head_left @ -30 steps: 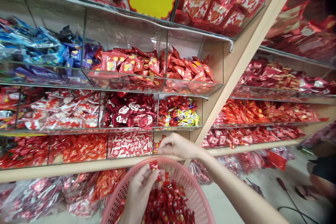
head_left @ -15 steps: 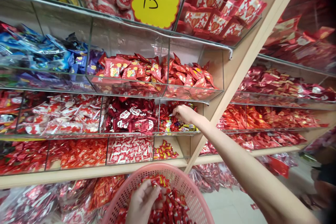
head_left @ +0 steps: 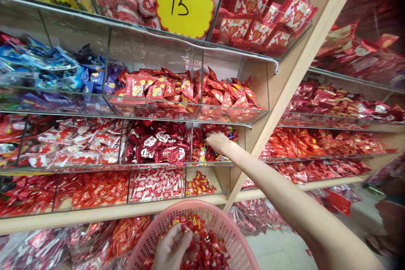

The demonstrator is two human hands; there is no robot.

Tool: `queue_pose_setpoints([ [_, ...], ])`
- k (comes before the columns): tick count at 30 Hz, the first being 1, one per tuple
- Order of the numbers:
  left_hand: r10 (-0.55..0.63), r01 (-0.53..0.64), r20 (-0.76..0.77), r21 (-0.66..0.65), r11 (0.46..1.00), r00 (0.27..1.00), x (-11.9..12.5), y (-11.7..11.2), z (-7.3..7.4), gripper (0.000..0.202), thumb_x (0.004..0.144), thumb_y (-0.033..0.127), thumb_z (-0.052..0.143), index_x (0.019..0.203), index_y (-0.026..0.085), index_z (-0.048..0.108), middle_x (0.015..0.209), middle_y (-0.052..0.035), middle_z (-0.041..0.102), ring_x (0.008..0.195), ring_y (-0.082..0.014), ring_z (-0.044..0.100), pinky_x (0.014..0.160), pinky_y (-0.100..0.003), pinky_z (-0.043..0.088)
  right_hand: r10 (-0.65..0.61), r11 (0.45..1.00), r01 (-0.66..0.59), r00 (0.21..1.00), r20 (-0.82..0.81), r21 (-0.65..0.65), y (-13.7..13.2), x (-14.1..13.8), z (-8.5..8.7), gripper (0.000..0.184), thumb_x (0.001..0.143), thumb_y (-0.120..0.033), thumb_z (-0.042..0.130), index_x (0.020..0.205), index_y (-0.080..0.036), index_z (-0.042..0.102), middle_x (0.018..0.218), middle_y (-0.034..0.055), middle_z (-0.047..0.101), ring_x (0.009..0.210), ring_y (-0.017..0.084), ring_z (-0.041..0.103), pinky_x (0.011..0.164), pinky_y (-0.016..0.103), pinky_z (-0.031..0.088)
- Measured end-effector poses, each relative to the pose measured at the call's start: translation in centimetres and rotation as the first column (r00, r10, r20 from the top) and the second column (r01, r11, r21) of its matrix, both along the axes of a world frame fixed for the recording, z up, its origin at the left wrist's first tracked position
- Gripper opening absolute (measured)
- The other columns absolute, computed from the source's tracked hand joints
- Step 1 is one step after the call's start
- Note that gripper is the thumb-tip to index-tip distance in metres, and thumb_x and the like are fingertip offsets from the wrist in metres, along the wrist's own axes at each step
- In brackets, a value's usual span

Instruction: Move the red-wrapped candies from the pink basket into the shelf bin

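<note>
My right hand (head_left: 218,141) reaches into a clear-fronted bin of mixed small wrapped candies (head_left: 199,152). Its fingers lie stretched over the candies, with their tips partly hidden. Below, a pink plastic basket (head_left: 243,242) holds many red wrapped candies (head_left: 210,244). Over these my left hand (head_left: 177,242) is half closed, thumb and fingers curled together; what lies inside it cannot be made out. Left of the right hand's bin is one of dark red packets (head_left: 158,141). Under it, a smaller pile of red and yellow candies (head_left: 199,184) sits in a bottom-row bin.
Clear dividers and front panels edge the bins. A slanting wooden upright (head_left: 297,80) stands to the right, beside my forearm. Above hangs a yellow price sign (head_left: 185,5) reading 15. Bagged candies (head_left: 85,238) lie below the shelves, and pale tiled floor (head_left: 272,249) shows at lower right.
My right hand has moved slightly down and flattened from a pinch-like shape onto the candies. The left hand stays over the basket. The view has shifted slightly.
</note>
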State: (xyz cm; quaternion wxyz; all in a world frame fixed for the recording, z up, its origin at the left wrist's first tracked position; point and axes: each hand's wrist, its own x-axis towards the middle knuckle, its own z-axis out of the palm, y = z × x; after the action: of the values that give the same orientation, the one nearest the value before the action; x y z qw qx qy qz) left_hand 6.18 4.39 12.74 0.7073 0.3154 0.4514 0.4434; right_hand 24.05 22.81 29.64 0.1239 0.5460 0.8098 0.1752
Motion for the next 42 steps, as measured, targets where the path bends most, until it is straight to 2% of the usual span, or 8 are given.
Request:
queue_pose_setpoints([
  [14, 0.005, -0.005, 0.033, -0.014, 1.0, 0.999, 0.1, 0.2, -0.7, 0.044, 0.053, 0.047, 0.078, 0.078, 0.016, 0.061, 0.073, -0.0048, 0.07, 0.069, -0.0214, 0.066, 0.061, -0.029, 0.052, 0.172, 0.983, -0.171, 0.985, 0.001, 0.059, 0.4, 2.7, 0.0, 0.022, 0.086, -0.013, 0.046, 0.088, -0.015, 0.067, 0.104, 0.013, 0.06, 0.096, 0.023, 0.057, 0.076, 0.028, 0.043],
  [21, -0.034, 0.034, 0.038, 0.019, 0.999, 0.999, 0.5, 0.2, -0.6, 0.042, 0.057, 0.047, 0.076, 0.078, 0.016, 0.059, 0.074, -0.0062, 0.071, 0.068, -0.0201, 0.065, 0.059, -0.028, 0.051, 0.258, 0.963, -0.246, 0.96, -0.11, 0.109, 0.7, 3.4, -0.1, 0.02, 0.088, -0.015, 0.044, 0.089, -0.016, 0.063, 0.104, 0.0101, 0.06, 0.092, 0.017, 0.057, 0.071, 0.024, 0.04],
  [23, -0.012, 0.011, 0.038, 0.023, 1.0, 0.999, 0.7, 0.2, -0.5, 0.043, 0.056, 0.047, 0.077, 0.078, 0.015, 0.059, 0.073, -0.0064, 0.07, 0.067, -0.0203, 0.066, 0.058, -0.028, 0.05, 0.279, 0.958, -0.255, 0.934, -0.222, 0.133, 0.8, 3.6, -0.3, 0.019, 0.088, -0.017, 0.044, 0.088, -0.018, 0.062, 0.102, 0.0085, 0.061, 0.088, 0.016, 0.057, 0.069, 0.024, 0.039],
  [25, 0.003, -0.004, 0.044, 0.02, 1.0, 0.999, 0.8, 0.1, -0.3, 0.043, 0.055, 0.047, 0.077, 0.078, 0.015, 0.059, 0.071, -0.0059, 0.07, 0.066, -0.0202, 0.066, 0.057, -0.027, 0.051, 0.288, 0.958, -0.237, 0.82, -0.494, 0.163, 1.0, 3.7, -0.6, 0.014, 0.084, -0.019, 0.048, 0.082, -0.018, 0.062, 0.091, 0.0062, 0.063, 0.081, 0.015, 0.057, 0.068, 0.024, 0.038],
  [28, 0.033, -0.033, 0.038, 0.023, 0.999, 0.999, 1.0, 0.2, 0.1, 0.041, 0.055, 0.046, 0.078, 0.074, 0.015, 0.059, 0.071, -0.0062, 0.071, 0.065, -0.0198, 0.066, 0.055, -0.026, 0.051, 0.246, 0.969, -0.163, 0.538, -0.806, 0.186, 1.4, 3.7, -1.1, 0.011, 0.079, -0.022, 0.052, 0.073, -0.017, 0.061, 0.074, 0.0024, 0.063, 0.068, 0.014, 0.055, 0.066, 0.025, 0.039],
  [35, 0.197, -0.196, 0.057, -0.023, 0.98, 0.979, 0.8, 0.8, 0.3, 0.04, 0.057, 0.04, 0.078, 0.082, 0.014, 0.06, 0.077, -0.0086, 0.072, 0.073, -0.0232, 0.07, 0.062, -0.028, 0.055, 0.106, 0.994, -0.006, 0.217, -0.97, 0.107, -0.2, 2.9, -1.3, 0.023, 0.076, -0.036, 0.049, 0.073, -0.015, 0.057, 0.059, -0.0005, 0.058, 0.052, 0.01, 0.051, 0.051, 0.023, 0.041],
  [39, 0.231, -0.228, 0.08, -0.043, 0.973, 0.97, 0.6, 1.1, 0.2, 0.037, 0.062, 0.031, 0.077, 0.089, 0.015, 0.057, 0.083, -0.0107, 0.072, 0.079, -0.0245, 0.07, 0.065, -0.029, 0.056, -0.185, 0.979, -0.108, -0.098, -0.978, -0.175, -4.7, 1.2, -2.5, 0.022, 0.069, -0.037, 0.061, 0.073, -0.016, 0.059, 0.053, -0.0041, 0.055, 0.046, 0.007, 0.047, 0.044, 0.019, 0.038],
  [42, 0.232, -0.225, 0.11, -0.071, 0.972, 0.966, 0.5, 1.2, 0.6, 0.032, 0.068, 0.027, 0.073, 0.093, 0.016, 0.056, 0.087, -0.0118, 0.072, 0.081, -0.024, 0.069, 0.068, -0.03, 0.055, -0.412, 0.891, -0.252, -0.101, -0.906, -0.377, -8.3, -0.5, -4.4, 0.019, 0.067, -0.035, 0.065, 0.07, -0.016, 0.059, 0.05, -0.0048, 0.056, 0.042, 0.005, 0.046, 0.042, 0.017, 0.036],
])
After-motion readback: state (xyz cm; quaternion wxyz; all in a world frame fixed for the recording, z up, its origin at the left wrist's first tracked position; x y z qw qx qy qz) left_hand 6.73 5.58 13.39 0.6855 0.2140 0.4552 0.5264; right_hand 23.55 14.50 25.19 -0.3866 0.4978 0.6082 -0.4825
